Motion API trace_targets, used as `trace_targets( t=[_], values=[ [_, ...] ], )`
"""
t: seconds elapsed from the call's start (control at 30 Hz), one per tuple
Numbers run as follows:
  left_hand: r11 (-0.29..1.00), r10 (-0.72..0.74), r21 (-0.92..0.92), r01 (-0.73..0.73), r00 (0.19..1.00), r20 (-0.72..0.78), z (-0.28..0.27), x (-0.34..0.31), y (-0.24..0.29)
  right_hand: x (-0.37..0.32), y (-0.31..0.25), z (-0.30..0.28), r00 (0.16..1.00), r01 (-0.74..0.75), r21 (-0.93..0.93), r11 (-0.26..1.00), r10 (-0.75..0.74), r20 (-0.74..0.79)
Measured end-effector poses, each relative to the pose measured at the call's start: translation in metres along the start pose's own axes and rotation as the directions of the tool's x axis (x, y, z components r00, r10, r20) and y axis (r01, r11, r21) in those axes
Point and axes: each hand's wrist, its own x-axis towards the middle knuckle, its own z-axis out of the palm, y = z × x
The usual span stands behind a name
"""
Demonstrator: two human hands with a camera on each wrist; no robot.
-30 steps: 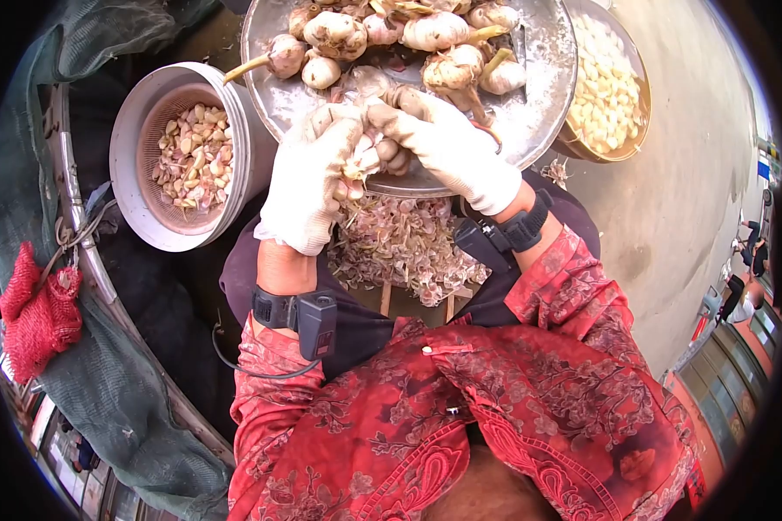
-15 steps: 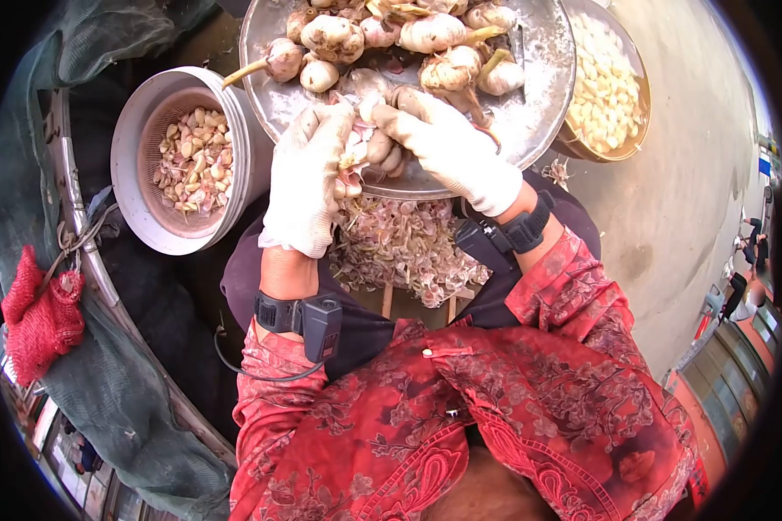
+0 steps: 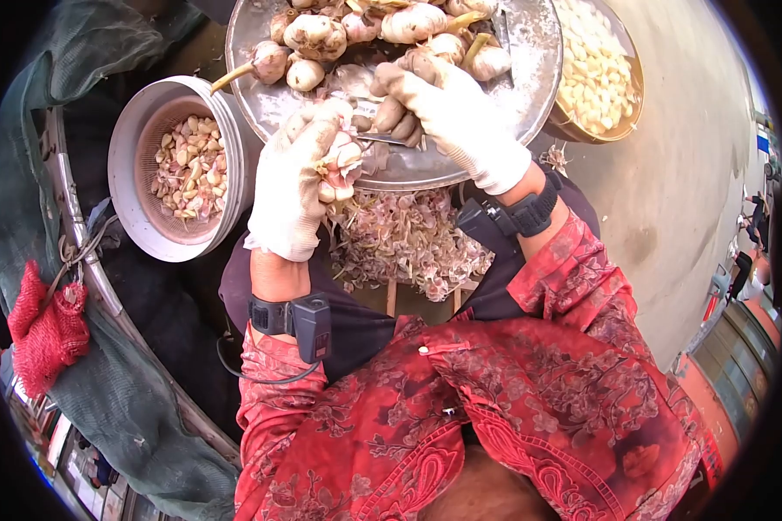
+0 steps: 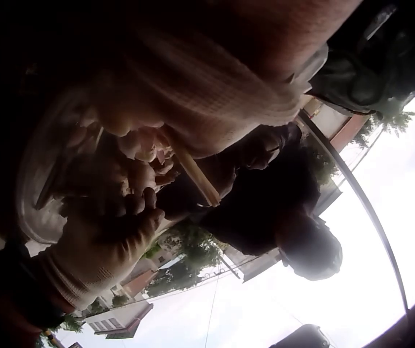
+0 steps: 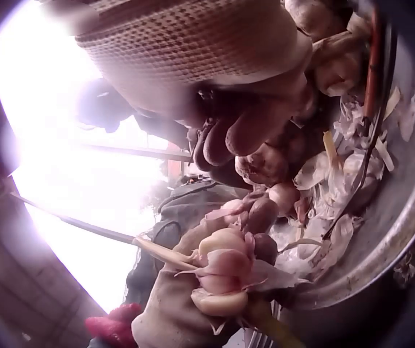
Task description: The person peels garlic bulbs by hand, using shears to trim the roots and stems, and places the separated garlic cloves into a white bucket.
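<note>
In the head view, my gloved left hand [image 3: 291, 182] grips a partly broken garlic bulb [image 3: 342, 163] at the tray's near edge. Its pinkish cloves [image 5: 223, 270] show in the right wrist view, and a pale stalk [image 4: 196, 174] juts from it in the left wrist view. My gloved right hand [image 3: 460, 117] is a little apart, up and to the right, its soiled fingertips [image 3: 389, 113] curled. From under them a narrow metal blade [image 3: 384, 138] points toward the bulb; its handle is hidden in the hand. Whole garlic bulbs [image 3: 317, 36] lie farther back on the round metal tray [image 3: 530, 78].
To the left stands a white bucket [image 3: 129, 165] with loose cloves [image 3: 191, 165] in a basket inside. A bowl of peeled cloves [image 3: 595, 69] is at the right. Papery skins [image 3: 408, 243] are heaped below the tray. A metal rail [image 3: 69, 191] with netting runs along the left.
My right hand has drawn away from the bulb, up and rightward, and the blade now shows. My left hand still holds the bulb, slightly lower and farther left.
</note>
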Motion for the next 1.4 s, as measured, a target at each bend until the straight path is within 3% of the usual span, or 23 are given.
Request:
trace_targets(
  t=[0.13, 0.2, 0.23, 0.27, 0.3, 0.33, 0.4, 0.43, 0.5, 0.53, 0.57, 0.63, 0.7, 0.77, 0.9, 0.97, 1.0, 1.1, 1.13, 1.23, 1.27, 1.33, 1.4],
  values=[
    [0.989, -0.013, -0.148, 0.008, 0.999, -0.034, -0.002, 0.0, 0.0, -0.005, -0.015, -0.006, 0.996, 0.047, -0.094, 0.994, -0.054, -0.072],
    [0.981, -0.005, -0.194, 0.001, 1.0, -0.022, -0.006, 0.001, -0.001, -0.007, -0.02, -0.004, 0.989, 0.044, -0.245, 0.969, -0.077, -0.129],
    [0.981, -0.013, -0.195, 0.012, 1.0, -0.004, -0.007, 0.0, 0.001, -0.008, -0.01, -0.006, 0.985, 0.122, -0.323, 0.938, -0.154, -0.073],
    [0.98, -0.02, -0.197, 0.022, 1.0, 0.014, -0.007, 0.0, 0.002, -0.008, 0.004, -0.01, 0.946, 0.27, -0.628, 0.73, -0.324, 0.03],
    [0.98, -0.019, -0.197, 0.021, 1.0, 0.015, -0.009, -0.001, 0.001, -0.007, 0.009, -0.01, 0.879, 0.378, -0.831, 0.407, -0.439, 0.185],
    [0.985, -0.005, -0.174, 0.005, 1.0, 0.001, -0.011, -0.001, -0.001, -0.012, 0.01, -0.007, 0.891, 0.367, -0.826, 0.428, -0.416, 0.181],
    [0.991, 0.004, -0.132, -0.007, 1.0, -0.029, -0.011, 0.0, 0.0, -0.016, 0.017, -0.01, 0.77, 0.485, -0.862, 0.145, -0.538, 0.343],
    [0.993, -0.004, -0.114, -0.002, 0.999, -0.049, -0.009, -0.001, 0.002, -0.022, 0.016, -0.014, 0.878, 0.347, -0.92, 0.185, -0.409, 0.249],
    [0.995, -0.021, -0.094, 0.019, 0.999, -0.023, -0.01, -0.004, 0.005, -0.026, 0.009, -0.027, 0.931, 0.275, -0.927, 0.254, -0.312, 0.191],
    [0.995, -0.017, -0.101, 0.017, 1.0, -0.007, -0.011, -0.004, 0.005, -0.031, 0.013, -0.036, 0.841, 0.384, -0.919, 0.093, -0.447, 0.306],
    [0.994, -0.015, -0.107, 0.016, 1.0, 0.01, -0.012, -0.003, 0.004, -0.032, 0.014, -0.042, 0.841, 0.383, -0.919, 0.091, -0.447, 0.306],
    [0.994, -0.034, -0.106, 0.038, 0.999, 0.036, -0.016, -0.004, 0.004, -0.033, 0.016, -0.05, 0.797, 0.253, -0.945, -0.206, -0.51, 0.324],
    [0.993, -0.053, -0.104, 0.06, 0.996, 0.067, -0.014, -0.004, 0.004, -0.035, 0.02, -0.051, 0.835, 0.206, -0.959, -0.193, -0.476, 0.275],
    [0.995, 0.004, -0.095, -0.007, 0.999, -0.037, -0.007, -0.004, 0.001, -0.035, 0.023, -0.044, 0.844, 0.096, -0.975, -0.202, -0.502, 0.187],
    [0.992, 0.008, -0.126, -0.006, 1.0, 0.015, -0.009, -0.006, 0.002, -0.038, 0.023, -0.052, 0.848, 0.086, -0.97, -0.226, -0.495, 0.19],
    [0.988, -0.011, -0.151, 0.005, 0.999, -0.038, -0.006, -0.007, 0.004, -0.038, 0.025, -0.071, 0.806, 0.108, -0.946, -0.307, -0.531, 0.264],
    [0.991, -0.012, -0.134, 0.004, 0.998, -0.06, -0.004, -0.008, 0.006, -0.039, 0.023, -0.074, 0.821, 0.07, -0.976, -0.207, -0.544, 0.174],
    [0.989, -0.015, -0.145, 0.02, 0.999, 0.037, -0.01, -0.006, 0.003, -0.044, 0.016, -0.069, 0.889, -0.023, -0.993, -0.115, -0.458, 0.032],
    [0.989, -0.016, -0.144, 0.022, 0.999, 0.042, -0.008, -0.006, 0.002, -0.044, 0.021, -0.071, 0.862, 0.047, -0.978, -0.205, -0.486, 0.143],
    [0.99, -0.025, -0.141, 0.023, 1.0, -0.013, -0.004, -0.007, 0.003, -0.046, 0.016, -0.059, 0.892, 0.021, -0.99, -0.137, -0.444, 0.081],
    [0.99, -0.038, -0.137, 0.042, 0.999, 0.03, -0.006, -0.007, 0.003, -0.045, 0.024, -0.063, 0.882, 0.076, -0.976, -0.204, -0.442, 0.162],
    [0.99, -0.046, -0.131, 0.055, 0.996, 0.073, -0.01, -0.008, 0.003, -0.046, 0.023, -0.057, 0.878, 0.038, -0.985, -0.166, -0.466, 0.112],
    [1.0, -0.016, -0.01, 0.016, 1.0, -0.008, -0.012, -0.009, 0.002, -0.046, 0.023, -0.056, 0.872, 0.0, -0.992, -0.125, -0.485, 0.061]
  ],
)
